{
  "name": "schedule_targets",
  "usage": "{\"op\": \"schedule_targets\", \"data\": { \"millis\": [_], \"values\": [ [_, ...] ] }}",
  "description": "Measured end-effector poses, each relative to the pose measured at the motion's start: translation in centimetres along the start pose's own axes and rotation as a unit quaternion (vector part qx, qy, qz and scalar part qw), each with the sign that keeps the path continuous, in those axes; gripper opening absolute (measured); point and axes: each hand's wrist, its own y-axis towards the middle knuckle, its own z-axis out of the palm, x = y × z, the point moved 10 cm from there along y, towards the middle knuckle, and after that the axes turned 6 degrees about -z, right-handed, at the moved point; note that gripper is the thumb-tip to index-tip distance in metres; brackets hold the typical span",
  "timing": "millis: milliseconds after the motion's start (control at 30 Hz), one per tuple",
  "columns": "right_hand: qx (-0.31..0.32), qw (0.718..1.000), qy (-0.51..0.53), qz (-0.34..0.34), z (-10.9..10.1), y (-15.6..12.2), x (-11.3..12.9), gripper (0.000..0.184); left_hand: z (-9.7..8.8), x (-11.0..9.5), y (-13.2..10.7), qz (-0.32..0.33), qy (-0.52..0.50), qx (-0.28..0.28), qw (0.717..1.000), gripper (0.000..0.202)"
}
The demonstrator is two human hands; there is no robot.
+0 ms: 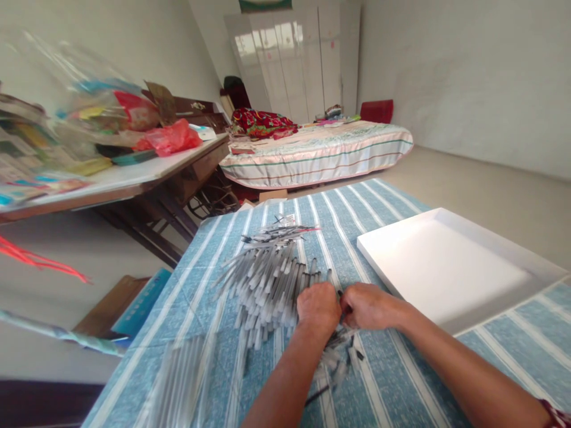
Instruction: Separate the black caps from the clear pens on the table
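A large pile of clear pens (267, 285) with grey-black insides lies on a blue and white striped cloth (196, 279). At the pile's right edge my left hand (319, 306) is closed, with a pen tip showing just above its knuckles. Touching or nearly touching it, my right hand (368, 306) is pinched closed; a small dark bit shows between the two hands, and the fingertips are largely hidden. Small black and clear pieces (339, 356) lie scattered below the hands. Thin dark sticks (279, 235) are heaped behind the pens.
To the right stands a shallow white tray (455, 273). Clear plastic sleeves or tubes (176, 380) lie at the near left. A side table (134, 178) at left carries bags, including a red plastic bag (172, 138). Beyond are a bed (312, 157) and a white wardrobe (294, 65).
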Motion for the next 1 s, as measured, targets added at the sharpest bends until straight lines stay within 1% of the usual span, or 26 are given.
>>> {"op": "schedule_targets", "data": {
  "millis": [67, 133, 167, 233, 300, 333, 367, 433, 500, 633, 733, 767, 833, 933, 1000],
  "values": [
    [-0.046, 0.999, 0.005, 0.028, -1.3, 0.0, -1.0, 0.015, -0.6, 0.2, -0.4, 0.002, 0.006, -0.021, 1.0, 0.021],
    [-0.099, 0.993, 0.01, 0.059, -2.9, -0.2, -1.9, 0.023, -1.5, 0.5, -1.3, 0.014, 0.009, -0.046, 0.999, 0.019],
    [-0.129, 0.989, 0.03, 0.071, -3.6, -0.3, -2.2, 0.029, -2.0, 0.5, -2.0, 0.028, 0.005, -0.06, 0.998, 0.017],
    [-0.181, 0.973, 0.116, 0.08, -4.6, -0.7, -2.6, 0.039, -3.1, 0.7, -3.7, 0.065, -0.018, -0.091, 0.994, 0.012],
    [-0.21, 0.948, 0.23, 0.068, -4.8, -0.9, -2.6, 0.043, -3.9, 0.8, -5.5, 0.11, -0.056, -0.11, 0.986, 0.01],
    [-0.207, 0.936, 0.278, 0.057, -4.5, -0.9, -2.3, 0.043, -4.0, 0.9, -6.3, 0.13, -0.077, -0.111, 0.982, 0.01],
    [-0.192, 0.929, 0.312, 0.043, -4.0, -0.8, -1.9, 0.042, -4.1, 1.1, -7.1, 0.145, -0.096, -0.109, 0.979, 0.011],
    [-0.146, 0.921, 0.361, 0.019, -2.7, -0.5, -0.9, 0.041, -4.0, 1.7, -8.1, 0.16, -0.136, -0.103, 0.972, 0.011],
    [-0.107, 0.91, 0.4, -0.002, -1.6, -0.3, 0.1, 0.04, -3.8, 2.8, -8.5, 0.15, -0.181, -0.097, 0.967, 0.011],
    [-0.088, 0.88, 0.466, -0.029, -0.4, -0.1, 1.3, 0.036, -3.3, 4.6, -8.7, 0.113, -0.259, -0.066, 0.957, 0.014],
    [-0.069, 0.857, 0.509, -0.048, 0.3, 0.0, 2.0, 0.035, -2.9, 5.4, -8.8, 0.096, -0.279, -0.034, 0.955, 0.014],
    [-0.064, 0.853, 0.515, -0.053, 0.5, 0.1, 2.2, 0.034, -2.9, 5.6, -8.9, 0.092, -0.278, -0.027, 0.956, 0.014],
    [-0.056, 0.858, 0.508, -0.056, 0.8, 0.1, 2.3, 0.034, -3.0, 5.9, -9.0, 0.089, -0.275, -0.028, 0.957, 0.014],
    [-0.034, 0.872, 0.487, -0.042, 1.7, 0.2, 2.2, 0.037, -3.6, 6.4, -9.0, 0.087, -0.266, -0.054, 0.959, 0.015],
    [-0.019, 0.865, 0.5, -0.044, 2.1, 0.2, 2.3, 0.038, -3.8, 6.5, -9.0, 0.084, -0.26, -0.063, 0.96, 0.017]
  ]
}}
